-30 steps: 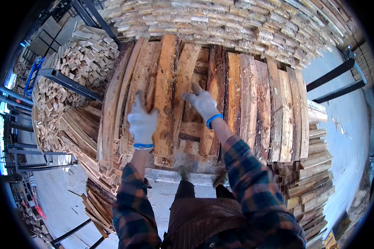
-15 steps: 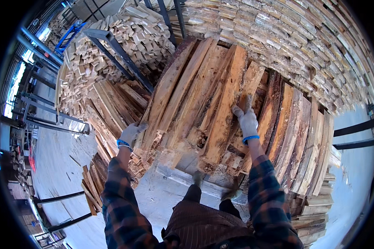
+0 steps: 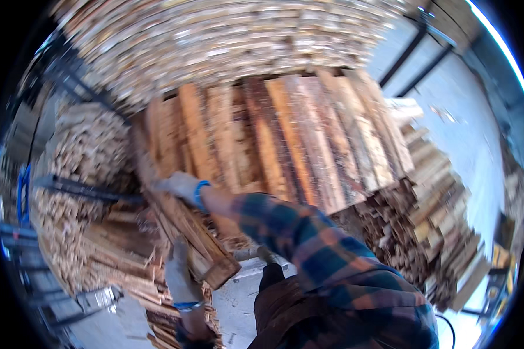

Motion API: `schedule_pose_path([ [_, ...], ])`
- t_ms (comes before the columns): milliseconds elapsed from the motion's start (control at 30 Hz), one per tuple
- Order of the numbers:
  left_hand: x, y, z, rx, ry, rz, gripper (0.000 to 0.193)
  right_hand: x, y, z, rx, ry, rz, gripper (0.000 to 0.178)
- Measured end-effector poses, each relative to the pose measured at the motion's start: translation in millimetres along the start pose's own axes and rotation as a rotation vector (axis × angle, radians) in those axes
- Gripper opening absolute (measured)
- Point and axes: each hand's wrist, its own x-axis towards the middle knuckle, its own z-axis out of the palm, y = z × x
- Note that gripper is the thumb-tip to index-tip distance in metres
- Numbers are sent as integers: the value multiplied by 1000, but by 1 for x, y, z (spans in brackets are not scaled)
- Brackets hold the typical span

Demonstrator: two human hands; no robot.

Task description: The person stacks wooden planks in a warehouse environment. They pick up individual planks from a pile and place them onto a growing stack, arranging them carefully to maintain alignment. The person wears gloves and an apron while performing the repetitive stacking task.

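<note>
The long brown rough-sawn timber (image 3: 195, 227) lies aslant at the left edge of the row of rough brown and orange boards (image 3: 317, 139), its near end jutting toward the person. The right hand (image 3: 179, 186), in a pale glove with a blue cuff, lies over its middle; the left hand (image 3: 182, 276), gloved alike, rests beside its near end. That spacing probably spreads the weight along its length. With the blur, I cannot tell whether either grip is closed, or whether this is one timber or two pressed together. The side-by-side layout presumably keeps the layer level. Counted: two gloved hands, at least eight boards in the row, and one tall wall of stacked pale boards (image 3: 227, 43) behind.
</note>
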Motion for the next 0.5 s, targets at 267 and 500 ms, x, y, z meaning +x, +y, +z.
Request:
schedule_pose_path([
  [267,-58,-122,95,-446,-449,-241,58,-166,51,-140,-413,-61,-149,82],
  [500,-106,-135,161,-582,-509,-369,63,-395,104,-218,-713,-279,215,72],
])
